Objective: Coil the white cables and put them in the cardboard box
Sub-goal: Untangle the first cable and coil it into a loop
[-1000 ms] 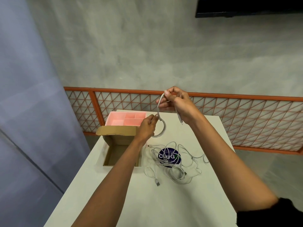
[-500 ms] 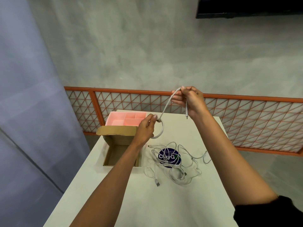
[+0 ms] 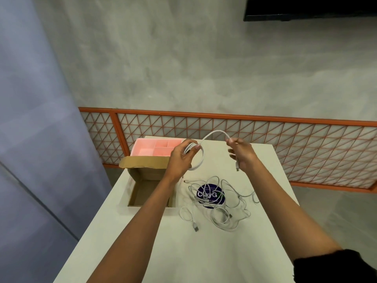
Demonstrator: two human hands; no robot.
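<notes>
Cardboard box [image 3: 142, 190] top is open, left half of the mouth free. The left hand [image 3: 181, 158] forearm crosses its right side. Raised flap [image 3: 142, 162] and pink tray [image 3: 155, 149] block the far rim. Held white cable [image 3: 214, 134] arcs between the left hand and right hand [image 3: 240, 152] above the far counter [image 3: 183, 252]. Loose cable tangle [image 3: 220, 203] just right of the box. Near counter bare.
</notes>
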